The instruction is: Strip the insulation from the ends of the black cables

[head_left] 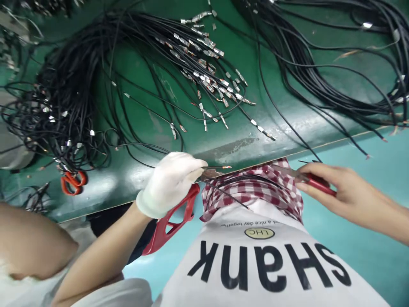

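My left hand [174,183], in a white glove, is closed round a black cable [214,167]. One cable end with bare copper strands points right past the fingers, and another length hangs down towards my lap. My right hand [338,192], bare, grips a red-handled knife [319,184] whose grey blade points left. The blade is apart from the copper end. A dark wire end shows just above the right fingers. Both hands are at the table's front edge, above a red checked cloth [255,183] on my lap.
A large bundle of black cables [79,64] with metal terminals lies across the green table [153,115]. More cables [319,76] are coiled at right. Orange-handled scissors [73,182] lie at left. A red plastic frame [174,221] stands below the edge. Another person's arm [32,234] is at lower left.
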### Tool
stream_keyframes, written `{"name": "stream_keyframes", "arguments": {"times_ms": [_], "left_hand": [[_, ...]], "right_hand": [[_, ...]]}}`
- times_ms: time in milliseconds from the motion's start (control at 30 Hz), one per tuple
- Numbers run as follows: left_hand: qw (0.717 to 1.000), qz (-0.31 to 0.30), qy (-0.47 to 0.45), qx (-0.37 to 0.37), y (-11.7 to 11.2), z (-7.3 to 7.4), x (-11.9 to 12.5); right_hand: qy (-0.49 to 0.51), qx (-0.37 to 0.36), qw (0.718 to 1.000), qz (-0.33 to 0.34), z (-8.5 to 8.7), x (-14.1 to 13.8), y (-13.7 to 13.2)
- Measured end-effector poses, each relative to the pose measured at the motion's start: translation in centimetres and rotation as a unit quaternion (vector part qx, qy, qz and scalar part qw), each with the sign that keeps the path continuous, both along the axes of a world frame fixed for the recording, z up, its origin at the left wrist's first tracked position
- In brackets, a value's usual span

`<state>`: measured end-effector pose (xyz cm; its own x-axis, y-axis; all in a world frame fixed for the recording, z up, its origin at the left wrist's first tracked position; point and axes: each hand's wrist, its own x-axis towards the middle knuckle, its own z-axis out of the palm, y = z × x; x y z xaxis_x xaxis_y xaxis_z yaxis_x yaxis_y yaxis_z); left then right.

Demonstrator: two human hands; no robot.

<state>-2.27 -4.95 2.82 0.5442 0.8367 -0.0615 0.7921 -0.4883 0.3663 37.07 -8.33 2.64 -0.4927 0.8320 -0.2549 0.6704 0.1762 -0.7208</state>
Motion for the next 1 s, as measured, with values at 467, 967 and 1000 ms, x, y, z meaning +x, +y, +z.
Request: {"name": "stream_keyframes", "arguments": {"times_ms": [467, 967, 1000], "left_hand": [[1.000, -0.001, -0.003, -0.004, 0.0, 0.8, 2.5], [0.999, 0.007, 0.032, -0.009, 0.2, 0.9, 2.5], [0.999, 0.007, 0.034, -0.009, 0.2, 0.9, 2.5]], "right_hand": [[-0.038, 0.125, 0.990, 0.049, -0.1, -4.6, 1.8], [-0.078, 0.175, 0.978, 0.084, 0.3, -4.9, 2.2], [-0.083, 0.178, 0.977, 0.083, 0.3, -5.0, 2.2]]}}
